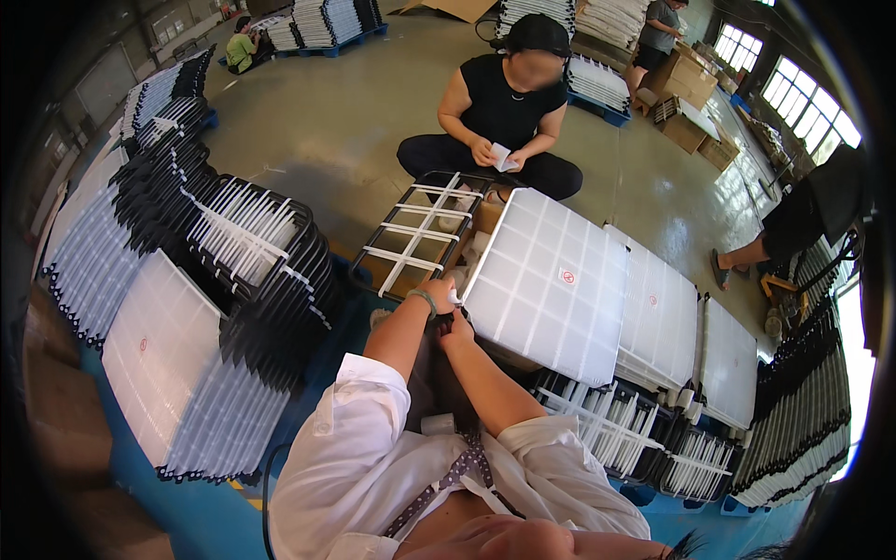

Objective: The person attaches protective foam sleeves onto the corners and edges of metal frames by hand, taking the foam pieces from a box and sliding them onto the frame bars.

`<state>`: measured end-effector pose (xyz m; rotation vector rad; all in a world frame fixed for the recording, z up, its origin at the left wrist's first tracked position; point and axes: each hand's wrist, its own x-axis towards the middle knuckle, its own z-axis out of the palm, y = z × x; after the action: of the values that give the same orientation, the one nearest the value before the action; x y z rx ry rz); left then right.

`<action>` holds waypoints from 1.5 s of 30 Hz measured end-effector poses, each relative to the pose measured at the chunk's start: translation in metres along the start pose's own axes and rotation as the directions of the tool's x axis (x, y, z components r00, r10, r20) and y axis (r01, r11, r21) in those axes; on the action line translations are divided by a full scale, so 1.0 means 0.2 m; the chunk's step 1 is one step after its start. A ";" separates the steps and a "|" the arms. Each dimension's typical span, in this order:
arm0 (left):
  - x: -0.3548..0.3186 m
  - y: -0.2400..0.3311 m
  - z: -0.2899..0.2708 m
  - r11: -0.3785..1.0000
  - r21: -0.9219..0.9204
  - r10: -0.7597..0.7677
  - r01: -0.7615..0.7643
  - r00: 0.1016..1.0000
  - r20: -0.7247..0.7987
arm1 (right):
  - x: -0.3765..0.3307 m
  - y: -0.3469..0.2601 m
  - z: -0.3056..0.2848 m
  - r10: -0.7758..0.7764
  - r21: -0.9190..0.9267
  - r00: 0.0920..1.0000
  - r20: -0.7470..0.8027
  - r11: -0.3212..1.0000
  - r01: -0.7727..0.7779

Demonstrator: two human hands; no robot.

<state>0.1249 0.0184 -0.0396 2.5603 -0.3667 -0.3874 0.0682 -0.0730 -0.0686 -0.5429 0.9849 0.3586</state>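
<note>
Both my hands meet at the near left corner of a white panel (pixel 551 280) with a pale grid and a small red mark. My left hand (pixel 435 293), a band on its wrist, is closed beside a small white piece (pixel 455 297) at that corner; what it grips is partly hidden. Just below, my right hand (pixel 455 329) has its fingers curled in under the edge, and I cannot make out what they hold. A black tube frame with white crossing straps (pixel 411 233) lies beyond my left hand, its near end close to my fingers.
Opposite me a seated person (pixel 513 103) holds a folded white paper (pixel 504 157). More white panels (pixel 653 303) stand in stacks to the right, strapped frames (pixel 607 425) beneath. Curved stacks of black-edged panels (pixel 159 355) line the left. Another person's legs (pixel 747 257) show at right.
</note>
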 end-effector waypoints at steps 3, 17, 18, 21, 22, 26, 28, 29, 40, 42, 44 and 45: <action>0.00 -0.06 0.01 0.999 -0.043 0.001 -0.002 1.000 -0.001 | -0.02 0.02 -0.01 0.059 0.113 0.976 0.210 0.990 -0.084; 0.02 -0.04 0.00 0.992 0.110 0.067 -0.058 0.994 -0.086 | 0.11 0.01 0.00 0.112 -0.026 0.993 -0.027 0.993 -0.112; 0.02 -0.02 0.01 0.992 0.109 0.075 -0.066 0.994 -0.083 | 0.16 0.01 -0.02 0.056 -0.018 0.996 -0.072 0.998 -0.057; -0.01 -0.02 0.00 0.986 0.163 0.037 -0.044 0.998 0.045 | 0.25 0.02 -0.06 0.019 -0.167 0.996 -0.086 0.985 -0.033; -0.02 -0.02 0.00 0.992 0.127 -0.004 -0.015 0.989 0.148 | 0.27 0.02 -0.06 0.019 -0.167 0.996 -0.084 0.985 -0.033; 0.00 -0.07 0.02 0.994 -0.005 0.103 -0.106 0.950 0.293 | 0.27 0.04 -0.05 0.089 -0.270 0.992 0.084 0.961 -0.064; -0.01 -0.16 0.05 0.980 -0.067 0.198 -0.187 0.944 0.265 | 0.20 0.07 -0.02 0.092 -0.306 0.992 0.090 0.950 -0.060; -0.01 -0.21 0.08 0.942 0.037 0.325 -0.334 0.934 0.151 | 0.15 0.07 0.00 0.139 -0.320 0.982 0.127 0.943 -0.092; -0.03 -0.14 0.05 0.981 0.108 0.148 -0.161 0.982 0.119 | 0.03 0.01 0.02 0.257 -0.417 0.955 0.145 0.891 -0.177; -0.04 -0.14 0.05 0.980 0.063 0.183 -0.190 0.977 0.105 | 0.07 0.00 0.01 0.321 -0.418 0.946 0.042 0.866 -0.275; -0.05 -0.15 0.04 0.976 0.017 0.216 -0.218 0.973 0.084 | 0.10 0.02 0.00 0.261 -0.413 0.961 0.088 0.888 -0.204; -0.06 -0.16 0.04 0.976 -0.015 0.219 -0.219 0.973 0.078 | 0.11 0.04 0.00 0.198 -0.407 0.971 0.132 0.904 -0.129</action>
<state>0.1166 0.0449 -0.0595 2.4696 -0.6691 -0.4070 0.0756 -0.0669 -0.0906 -0.7845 0.7941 0.7556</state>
